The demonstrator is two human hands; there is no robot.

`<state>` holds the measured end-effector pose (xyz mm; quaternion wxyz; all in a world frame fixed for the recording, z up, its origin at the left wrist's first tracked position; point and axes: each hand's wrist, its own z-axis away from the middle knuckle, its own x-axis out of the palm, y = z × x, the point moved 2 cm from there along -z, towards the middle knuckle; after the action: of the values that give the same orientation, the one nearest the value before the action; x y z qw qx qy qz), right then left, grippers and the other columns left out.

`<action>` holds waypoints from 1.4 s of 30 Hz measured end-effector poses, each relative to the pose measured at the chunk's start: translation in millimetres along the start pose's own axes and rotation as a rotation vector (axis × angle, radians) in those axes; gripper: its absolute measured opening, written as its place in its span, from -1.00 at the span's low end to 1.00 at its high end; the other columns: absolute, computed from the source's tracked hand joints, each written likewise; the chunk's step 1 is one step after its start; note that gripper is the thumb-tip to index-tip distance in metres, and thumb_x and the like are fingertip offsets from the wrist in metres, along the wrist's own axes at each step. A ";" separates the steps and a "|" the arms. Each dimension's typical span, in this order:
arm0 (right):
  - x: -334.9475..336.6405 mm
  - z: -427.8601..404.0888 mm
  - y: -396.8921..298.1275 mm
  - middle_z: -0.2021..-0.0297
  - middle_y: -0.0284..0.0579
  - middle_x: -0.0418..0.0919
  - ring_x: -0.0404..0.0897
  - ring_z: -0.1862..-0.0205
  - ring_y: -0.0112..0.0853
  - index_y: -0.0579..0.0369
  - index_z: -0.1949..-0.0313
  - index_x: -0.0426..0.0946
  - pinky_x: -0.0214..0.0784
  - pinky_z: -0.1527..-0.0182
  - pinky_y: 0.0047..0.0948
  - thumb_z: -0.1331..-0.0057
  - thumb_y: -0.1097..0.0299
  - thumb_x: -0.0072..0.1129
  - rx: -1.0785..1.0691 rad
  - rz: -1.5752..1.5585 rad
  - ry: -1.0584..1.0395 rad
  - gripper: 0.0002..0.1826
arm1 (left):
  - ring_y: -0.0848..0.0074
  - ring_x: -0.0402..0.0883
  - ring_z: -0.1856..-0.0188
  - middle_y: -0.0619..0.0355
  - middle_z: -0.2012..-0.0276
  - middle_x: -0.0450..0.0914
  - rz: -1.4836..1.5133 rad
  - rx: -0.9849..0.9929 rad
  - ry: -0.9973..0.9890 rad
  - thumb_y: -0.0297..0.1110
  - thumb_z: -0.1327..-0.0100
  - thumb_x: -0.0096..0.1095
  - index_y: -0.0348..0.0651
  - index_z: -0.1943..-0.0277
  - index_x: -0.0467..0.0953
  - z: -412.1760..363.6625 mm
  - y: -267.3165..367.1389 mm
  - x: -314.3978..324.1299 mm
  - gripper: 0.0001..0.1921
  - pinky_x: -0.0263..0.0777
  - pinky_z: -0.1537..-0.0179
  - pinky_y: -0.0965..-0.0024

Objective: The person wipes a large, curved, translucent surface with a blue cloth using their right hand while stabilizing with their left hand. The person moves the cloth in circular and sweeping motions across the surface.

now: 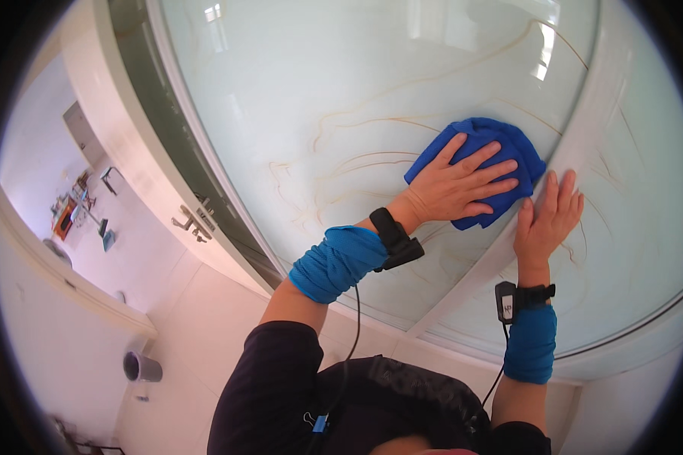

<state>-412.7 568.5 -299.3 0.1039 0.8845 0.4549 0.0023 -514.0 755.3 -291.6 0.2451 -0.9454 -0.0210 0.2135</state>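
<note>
Palm down and fingers spread, my left hand [458, 185] holds a folded blue cloth [498, 133] flat against a pale glass sliding-door panel [273, 85] with brown line patterns. My right hand [549, 219] lies empty against the white vertical frame [580, 114] and the glass beside it, just right of the cloth. Its thumb is apart from the fingers. Both wrists carry black strapped devices with cables, above blue fabric sleeves. What lies under the cloth is hidden.
A white door [142, 136] with a metal handle [193, 222] stands ajar at the left. Past the doorway are a broom, a blue dustpan [109, 240] and a stool [109, 177]. A grey waste bin [143, 367] sits on the tiled floor at the lower left.
</note>
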 end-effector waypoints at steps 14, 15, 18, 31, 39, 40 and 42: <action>-2.5 2.7 9.3 -0.45 0.24 0.23 0.26 -0.42 0.12 0.17 -0.41 0.30 -0.05 -0.45 0.19 -0.51 0.12 -0.08 -0.018 0.082 0.009 -0.42 | -0.18 -0.10 -0.58 -0.19 -0.56 0.03 -0.234 -0.521 0.174 0.22 -0.33 0.16 -0.04 -0.37 0.44 171.1 -265.3 -101.2 -0.31 -0.34 -0.45 -0.38; -3.4 2.6 8.5 -0.45 0.23 0.22 0.25 -0.43 0.11 0.18 -0.41 0.29 -0.04 -0.45 0.17 -0.52 0.14 -0.09 -0.004 0.076 0.002 -0.42 | -0.17 -0.13 -0.59 -0.20 -0.57 -0.02 -0.255 -0.550 0.185 0.20 -0.34 0.15 -0.05 -0.39 0.42 186.2 -282.9 -105.0 -0.31 -0.35 -0.46 -0.36; -5.2 3.6 6.0 -0.48 0.23 0.17 0.21 -0.45 0.11 0.20 -0.42 0.28 -0.03 -0.46 0.12 -0.52 0.18 -0.10 0.021 0.056 -0.014 -0.43 | -0.11 -0.20 -0.61 -0.17 -0.60 -0.11 -0.263 -0.704 0.264 0.11 -0.39 0.13 -0.02 -0.49 0.28 231.2 -332.2 -112.8 -0.30 -0.37 -0.48 -0.30; -1.7 10.4 5.7 -0.46 0.32 0.19 0.20 -0.44 0.18 0.27 -0.39 0.32 -0.03 -0.46 0.08 -0.44 0.23 0.04 0.063 0.015 0.010 -0.40 | -0.10 -0.20 -0.61 -0.20 -0.60 -0.17 -0.267 -0.724 0.407 0.15 -0.53 -0.14 0.02 -0.57 0.12 229.2 -375.1 -120.8 -0.32 -0.27 -0.46 -0.26; -2.7 3.5 3.7 -0.45 0.20 0.24 0.25 -0.42 0.06 0.10 -0.38 0.36 -0.07 -0.46 0.21 -0.36 0.20 0.14 0.063 -0.007 -0.009 -0.38 | -0.23 -0.12 -0.58 -0.31 -0.57 -0.07 -0.260 -0.479 0.293 0.30 -0.34 0.12 0.01 -0.47 0.33 41.1 -203.6 -77.2 -0.22 -0.23 -0.45 -0.31; -2.7 2.5 3.5 -0.45 0.18 0.24 0.25 -0.41 0.06 0.08 -0.38 0.36 -0.07 -0.45 0.21 -0.35 0.18 0.16 0.057 -0.007 -0.010 -0.37 | -0.22 -0.11 -0.58 -0.31 -0.56 -0.05 -0.253 -0.444 0.278 0.35 -0.31 0.12 0.03 -0.44 0.37 22.8 -181.9 -70.6 -0.21 -0.24 -0.46 -0.31; -2.7 1.4 2.8 -0.45 0.11 0.26 0.26 -0.39 0.05 0.02 -0.38 0.37 -0.07 -0.45 0.24 -0.33 0.14 0.19 0.051 -0.025 -0.010 -0.35 | -0.20 -0.10 -0.58 -0.29 -0.56 -0.03 -0.167 -0.376 0.240 0.41 -0.25 0.13 0.16 -0.42 0.42 -9.7 -138.9 -57.6 -0.22 -0.24 -0.45 -0.35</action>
<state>-412.0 564.5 -299.9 0.0836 0.8811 0.4653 -0.0152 -553.3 864.7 -195.7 0.0825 -0.9880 -0.1093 0.0710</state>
